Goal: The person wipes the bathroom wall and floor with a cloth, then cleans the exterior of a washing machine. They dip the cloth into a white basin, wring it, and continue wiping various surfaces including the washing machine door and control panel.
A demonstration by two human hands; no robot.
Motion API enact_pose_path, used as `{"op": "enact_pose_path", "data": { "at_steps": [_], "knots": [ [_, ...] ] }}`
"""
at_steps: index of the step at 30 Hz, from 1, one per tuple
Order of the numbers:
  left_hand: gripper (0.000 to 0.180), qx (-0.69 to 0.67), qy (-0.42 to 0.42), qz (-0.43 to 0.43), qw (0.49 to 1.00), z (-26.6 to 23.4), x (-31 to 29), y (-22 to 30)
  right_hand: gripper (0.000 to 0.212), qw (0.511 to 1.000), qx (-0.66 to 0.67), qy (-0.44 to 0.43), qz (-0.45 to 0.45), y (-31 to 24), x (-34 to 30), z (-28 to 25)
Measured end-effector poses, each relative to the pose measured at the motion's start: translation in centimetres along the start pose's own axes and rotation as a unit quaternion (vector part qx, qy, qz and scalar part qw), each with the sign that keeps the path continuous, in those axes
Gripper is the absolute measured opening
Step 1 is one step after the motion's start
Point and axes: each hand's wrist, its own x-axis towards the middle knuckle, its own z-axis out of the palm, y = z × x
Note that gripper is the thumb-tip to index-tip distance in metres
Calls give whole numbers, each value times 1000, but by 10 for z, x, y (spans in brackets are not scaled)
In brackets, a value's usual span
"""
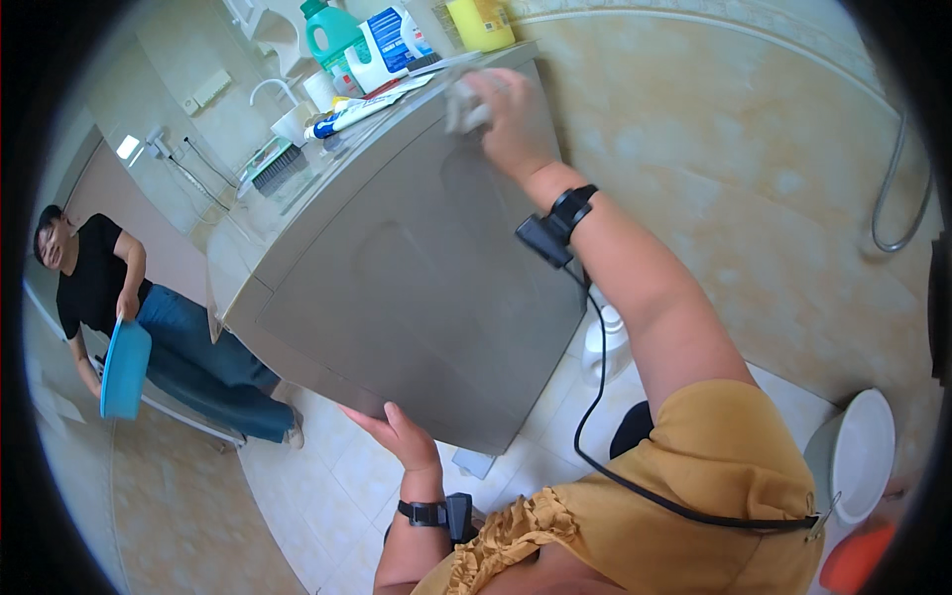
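The grey side panel of a boxy appliance, which looks like a washing machine (397, 268), fills the middle of the view. My right hand (514, 124) is closed around a crumpled greyish cloth (464, 105), pressed against the panel near its top edge. Lower down, my left hand (402, 436) rests against the bottom edge of the panel, fingers stretched out and thumb raised, holding nothing. Part of its fingers is hidden behind that edge. Each wrist wears a black strap with a small black device.
On the machine's top stand a green bottle (332, 38), a white-and-blue bottle (387, 48), a yellow container (481, 22) and a brush (276, 167). A white bottle (607, 345) is on the floor. At left, another person (99, 268) holds a blue basin (126, 369). A white bucket (861, 451) sits at right.
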Motion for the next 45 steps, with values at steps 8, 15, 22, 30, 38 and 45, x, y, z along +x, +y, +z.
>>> {"op": "enact_pose_path", "data": {
  "at_steps": [8, 15, 22, 30, 38, 45],
  "knots": [
    [77, 20, 10, 18, 1000, -6, 1, -17, 54, 898, -69, -115, 419, 124, -6, 4],
    [86, 21, 12, 48, 999, -10, -2, -18, 51, 947, -97, 12, 307, 48, -45, 2],
    [85, 62, 15, 44, 997, -11, -2, -12, 64, 991, 51, -10, 123, -125, -68, -17],
    [82, 46, 19, 8, 999, -7, -1, -4, 56, 957, 217, -173, -84, -204, -165, -74],
    [73, -8, 31, -45, 998, 5, -7, 12, 46, 992, 84, -43, 88, -127, -142, -38],
    [70, -15, 38, -44, 998, 7, -7, 2, 53, 958, -43, 48, 281, 32, -116, 4]
  ]
}}
